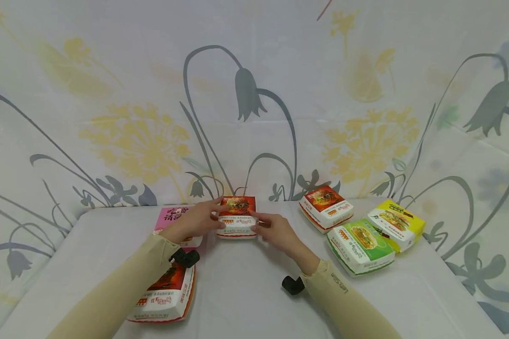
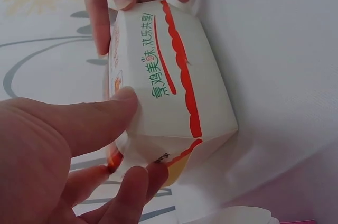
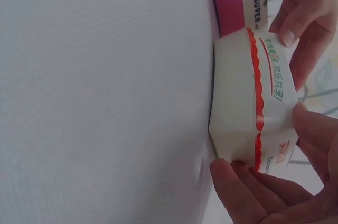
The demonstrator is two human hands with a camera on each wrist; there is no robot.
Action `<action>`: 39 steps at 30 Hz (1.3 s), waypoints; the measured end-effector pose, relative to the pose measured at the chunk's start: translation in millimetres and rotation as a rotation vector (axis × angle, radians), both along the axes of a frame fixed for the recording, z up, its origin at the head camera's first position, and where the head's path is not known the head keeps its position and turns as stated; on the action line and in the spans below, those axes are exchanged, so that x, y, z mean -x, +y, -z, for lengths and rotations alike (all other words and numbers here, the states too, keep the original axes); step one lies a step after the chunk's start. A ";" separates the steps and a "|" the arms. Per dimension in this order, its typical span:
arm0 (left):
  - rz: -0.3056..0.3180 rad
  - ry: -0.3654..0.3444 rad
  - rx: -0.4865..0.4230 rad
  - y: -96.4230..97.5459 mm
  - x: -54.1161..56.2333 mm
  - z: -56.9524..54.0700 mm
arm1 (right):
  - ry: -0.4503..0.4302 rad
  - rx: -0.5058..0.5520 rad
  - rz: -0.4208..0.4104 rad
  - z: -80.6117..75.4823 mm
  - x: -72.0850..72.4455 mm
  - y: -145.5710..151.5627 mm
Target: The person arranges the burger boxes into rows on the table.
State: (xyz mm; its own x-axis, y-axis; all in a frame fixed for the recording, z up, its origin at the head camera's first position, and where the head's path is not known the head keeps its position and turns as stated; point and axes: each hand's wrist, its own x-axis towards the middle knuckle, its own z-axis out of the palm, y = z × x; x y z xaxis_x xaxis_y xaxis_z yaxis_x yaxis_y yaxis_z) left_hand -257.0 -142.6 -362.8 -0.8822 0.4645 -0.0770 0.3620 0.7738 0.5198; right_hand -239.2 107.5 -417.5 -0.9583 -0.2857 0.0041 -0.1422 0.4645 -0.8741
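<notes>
A red and white burger box (image 1: 237, 221) sits at the back middle of the table, its printed lid up. My left hand (image 1: 201, 219) grips its left end, thumb on the upper front edge and fingers round the side. At the opposite end my right hand (image 1: 280, 233) holds it between thumb and fingers. In the left wrist view, green writing and a red scalloped line run along the front of the box (image 2: 174, 71). The right wrist view shows the box's base (image 3: 229, 86) low against the tablecloth. Both hands cover parts of the ends.
Left of the held box lies a pink box (image 1: 169, 215), partly behind my left wrist. A larger red and white box (image 1: 165, 301) is under my left forearm. On the right stand a red box (image 1: 326, 207), a green box (image 1: 360, 247) and a yellow box (image 1: 400, 223). A flowered cloth (image 1: 254, 141) hangs behind.
</notes>
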 end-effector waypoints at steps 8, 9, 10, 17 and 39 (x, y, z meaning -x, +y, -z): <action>0.013 -0.015 0.031 -0.7 -1.8 -2.0 | -0.008 -0.003 -0.010 -0.2 -4.7 1.6; 0.013 -0.018 0.050 -0.4 -2.6 -2.7 | -0.006 -0.004 -0.009 0.0 -5.2 1.6; 0.012 -0.023 0.068 0.1 -3.2 -3.4 | -0.001 -0.003 -0.008 0.4 -5.4 1.7; 0.025 -0.064 0.123 -1.5 -6.9 -7.0 | 0.001 -0.029 0.012 -0.9 -9.4 0.9; 0.086 -0.123 0.040 -11.9 -9.5 -9.6 | -0.022 -0.053 0.040 -1.5 -13.6 3.2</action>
State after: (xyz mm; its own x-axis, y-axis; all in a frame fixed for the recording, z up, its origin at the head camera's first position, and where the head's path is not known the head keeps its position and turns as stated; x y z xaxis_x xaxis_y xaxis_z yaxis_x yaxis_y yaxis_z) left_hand -247.6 -154.6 -353.2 -0.8220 0.5324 -0.2021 0.3635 0.7637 0.5334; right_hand -225.6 110.7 -416.0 -0.9686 -0.2465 -0.0316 -0.1033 0.5150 -0.8509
